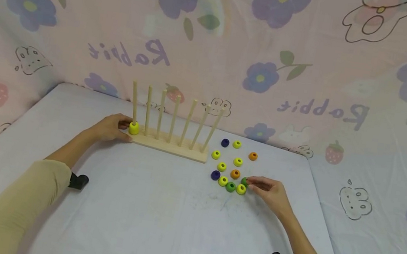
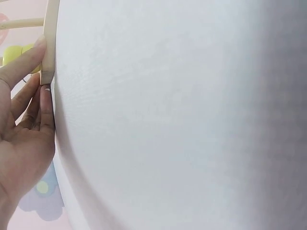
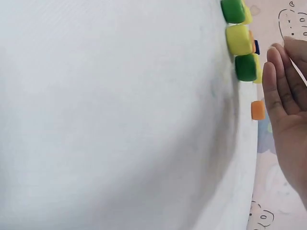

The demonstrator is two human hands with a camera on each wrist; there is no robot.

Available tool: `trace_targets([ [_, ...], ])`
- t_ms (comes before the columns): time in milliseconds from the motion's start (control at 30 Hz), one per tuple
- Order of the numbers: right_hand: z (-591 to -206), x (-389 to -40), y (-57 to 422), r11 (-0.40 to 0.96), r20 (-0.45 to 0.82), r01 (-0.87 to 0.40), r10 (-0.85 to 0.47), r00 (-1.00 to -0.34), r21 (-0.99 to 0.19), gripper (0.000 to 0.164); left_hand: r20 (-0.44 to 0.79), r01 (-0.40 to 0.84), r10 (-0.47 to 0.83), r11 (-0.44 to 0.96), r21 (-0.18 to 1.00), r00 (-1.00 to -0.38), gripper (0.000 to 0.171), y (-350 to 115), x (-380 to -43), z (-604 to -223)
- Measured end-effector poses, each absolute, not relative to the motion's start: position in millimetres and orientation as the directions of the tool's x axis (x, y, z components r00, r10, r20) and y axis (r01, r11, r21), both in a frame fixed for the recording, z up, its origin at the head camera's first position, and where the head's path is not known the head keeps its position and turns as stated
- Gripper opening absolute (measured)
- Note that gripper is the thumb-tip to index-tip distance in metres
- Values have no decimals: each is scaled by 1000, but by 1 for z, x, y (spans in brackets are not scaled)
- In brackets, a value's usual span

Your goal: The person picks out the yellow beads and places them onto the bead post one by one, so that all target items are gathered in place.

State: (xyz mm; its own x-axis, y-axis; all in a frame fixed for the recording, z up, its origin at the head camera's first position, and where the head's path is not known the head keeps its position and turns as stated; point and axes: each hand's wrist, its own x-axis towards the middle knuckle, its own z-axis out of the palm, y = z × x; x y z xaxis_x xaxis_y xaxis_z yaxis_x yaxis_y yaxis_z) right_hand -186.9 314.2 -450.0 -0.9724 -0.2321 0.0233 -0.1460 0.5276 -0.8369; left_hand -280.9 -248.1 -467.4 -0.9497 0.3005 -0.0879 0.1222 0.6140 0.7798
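- The left hand point(image 1: 110, 127) grasps the left end of a pale wooden rack point(image 1: 163, 144), its thumb over the front edge and its fingers at the end of the base.
- The rack stands upright on a white cloth-covered desk point(image 1: 136, 209), left of the loose beads, with seven thin wooden pegs in a row.
- Yellow round beads point(image 1: 134, 129), apparently two stacked, sit at the foot of the leftmost peg, close to the left hand.
- The right hand point(image 1: 271, 194) is unclenched, its fingers nearly straight just above a green round bead point(image 1: 244, 181); the right wrist view shows a gap between them.
- Just beside that bead are a loose yellow bead point(image 1: 241, 189) and a second green bead point(image 1: 231, 187).
- Farther back and to the left lie five more loose yellow beads, two orange beads point(image 1: 235, 174) and two dark blue beads point(image 1: 215, 175).
- A pink cloth backdrop point(image 1: 212, 67) printed with flowers and rabbits hangs behind the desk.
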Motion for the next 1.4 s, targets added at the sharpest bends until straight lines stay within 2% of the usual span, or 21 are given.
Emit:
trace_targets([
  [500, -474, -182, 317, 552, -51, -96, -246, -968, -828, 34, -104, 103, 291, 616, 781, -951, 80, -248, -282, -467],
  [1067, -483, -185, 304, 582, 20, -156, -233, -972, -798, 36, -104, 93, 278, 614, 784, -955, 79, -249, -282, -465],
  [1400, -479, -181, 305, 641, -5, -133, -209, -978, -756, 35, -110, 87, 277, 612, 786, -955, 80, -248, -280, -468],
])
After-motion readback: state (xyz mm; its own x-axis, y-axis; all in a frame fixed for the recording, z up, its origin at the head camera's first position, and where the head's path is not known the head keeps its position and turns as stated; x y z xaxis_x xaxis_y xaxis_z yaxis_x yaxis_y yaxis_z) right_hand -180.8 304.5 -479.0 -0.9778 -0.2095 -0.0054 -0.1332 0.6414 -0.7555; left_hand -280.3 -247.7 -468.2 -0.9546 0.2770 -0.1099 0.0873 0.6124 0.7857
